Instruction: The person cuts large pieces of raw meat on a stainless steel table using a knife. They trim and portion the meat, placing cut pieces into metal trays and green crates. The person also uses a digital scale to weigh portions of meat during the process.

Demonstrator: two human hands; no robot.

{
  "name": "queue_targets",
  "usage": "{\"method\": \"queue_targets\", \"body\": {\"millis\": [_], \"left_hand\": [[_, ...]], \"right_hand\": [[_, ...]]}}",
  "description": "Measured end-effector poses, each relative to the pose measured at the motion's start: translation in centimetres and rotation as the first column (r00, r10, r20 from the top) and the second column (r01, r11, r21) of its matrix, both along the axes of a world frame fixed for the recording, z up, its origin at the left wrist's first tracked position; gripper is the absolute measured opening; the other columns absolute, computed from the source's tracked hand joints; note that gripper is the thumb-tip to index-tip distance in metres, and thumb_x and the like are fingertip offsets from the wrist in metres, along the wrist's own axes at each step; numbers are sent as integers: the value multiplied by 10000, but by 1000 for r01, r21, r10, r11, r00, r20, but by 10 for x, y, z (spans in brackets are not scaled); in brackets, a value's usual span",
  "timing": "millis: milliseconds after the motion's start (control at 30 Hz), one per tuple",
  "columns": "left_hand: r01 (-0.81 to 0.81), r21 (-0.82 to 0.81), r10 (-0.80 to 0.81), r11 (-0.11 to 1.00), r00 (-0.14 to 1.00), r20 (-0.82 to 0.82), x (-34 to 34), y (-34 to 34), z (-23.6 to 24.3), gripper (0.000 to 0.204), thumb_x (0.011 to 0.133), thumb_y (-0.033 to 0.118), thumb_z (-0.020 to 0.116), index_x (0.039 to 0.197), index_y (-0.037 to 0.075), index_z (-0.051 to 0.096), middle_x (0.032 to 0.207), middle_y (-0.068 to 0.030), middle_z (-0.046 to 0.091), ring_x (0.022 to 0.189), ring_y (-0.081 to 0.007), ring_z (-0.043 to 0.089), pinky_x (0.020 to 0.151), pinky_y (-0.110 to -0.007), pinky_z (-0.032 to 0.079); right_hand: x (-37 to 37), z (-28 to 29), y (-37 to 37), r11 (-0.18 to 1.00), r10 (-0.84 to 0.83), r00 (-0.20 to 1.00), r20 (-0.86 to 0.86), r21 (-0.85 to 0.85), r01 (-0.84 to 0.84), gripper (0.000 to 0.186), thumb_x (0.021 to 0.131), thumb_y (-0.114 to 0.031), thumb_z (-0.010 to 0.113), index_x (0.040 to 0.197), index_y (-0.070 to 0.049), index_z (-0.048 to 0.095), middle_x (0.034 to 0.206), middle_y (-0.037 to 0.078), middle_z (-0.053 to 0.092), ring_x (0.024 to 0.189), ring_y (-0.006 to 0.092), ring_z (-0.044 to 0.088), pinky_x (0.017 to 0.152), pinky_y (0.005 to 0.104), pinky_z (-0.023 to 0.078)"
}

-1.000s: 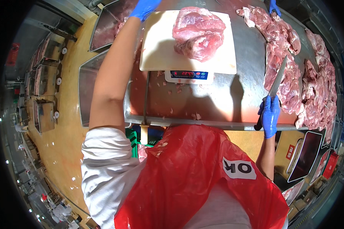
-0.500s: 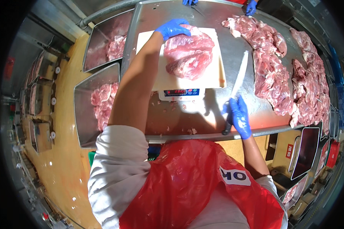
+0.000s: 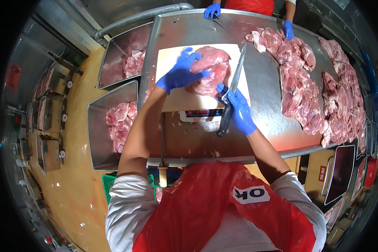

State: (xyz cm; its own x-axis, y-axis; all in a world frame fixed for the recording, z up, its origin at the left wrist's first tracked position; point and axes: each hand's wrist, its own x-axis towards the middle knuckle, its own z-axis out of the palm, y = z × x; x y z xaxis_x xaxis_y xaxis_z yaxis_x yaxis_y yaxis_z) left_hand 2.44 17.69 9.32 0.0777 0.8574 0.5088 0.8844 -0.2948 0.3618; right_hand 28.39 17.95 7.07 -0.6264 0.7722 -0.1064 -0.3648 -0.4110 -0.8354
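Note:
A large piece of raw meat lies on a white cutting board, which sits over a digital scale with a red display. My left hand, in a blue glove, is open at the meat's left side. Its fingers are spread, and the thumb reaches over the meat's edge. In my right hand, also gloved in blue, is a knife with a black handle. The blade points up and away beside the board's right edge. Some fingers of that hand are loosely extended near the meat.
Long rows of meat cover the metal table's right side. Across the table, a co-worker's hand is at a knife; the other hand touches meat. Metal bins with meat stand left. A pale-handled rod crosses the near edge.
My left hand has moved from the meat's far end to its left side, fingers now spread. My right hand has brought the knife leftward and up to the board. The meat has shifted slightly.

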Motion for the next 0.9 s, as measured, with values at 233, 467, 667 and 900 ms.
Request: {"method": "queue_targets", "body": {"millis": [233, 467, 667, 900], "left_hand": [[56, -294, 31, 954, 959, 283, 23, 18, 12, 841, 553, 300, 869, 1235, 37, 455, 1164, -163, 527, 1113, -304, 516, 969, -391, 420], [336, -546, -257, 767, 942, 217, 14, 53, 57, 839, 503, 158, 829, 1255, 75, 466, 1180, -118, 538, 1120, -248, 511, 985, -355, 412], [353, -556, -364, 753, 927, 95, 12, 48, 60, 920, 474, 68, 807, 1334, 105, 480, 1403, -149, 466, 1280, -315, 461, 1074, -368, 380], [228, -424, -206, 877, 974, 96, -6, -24, 53, 885, 621, 13, 741, 1426, 135, 395, 1461, -133, 401, 1336, -317, 394, 1067, -411, 386]], "right_hand": [[15, -7, 23, 994, -67, 998, -3, 86, 67, 305, 1024, -256, 457, 1129, 18, 536, 1083, 135, 628, 926, 177, 618, 773, 310, 528], [8, -4, 166, 825, -226, 944, 242, 563, 54, 321, 1003, -294, 492, 1063, 3, 601, 862, 25, 592, 784, 96, 527, 714, 251, 442], [8, 5, 153, 885, 30, 916, 400, 414, -210, 296, 995, -308, 510, 986, -24, 590, 827, -4, 554, 769, 91, 506, 721, 251, 439], [50, 10, 84, 950, 83, 939, 332, 259, -176, 406, 987, -343, 533, 1226, -18, 571, 928, 2, 567, 815, 94, 512, 774, 268, 472]]}}
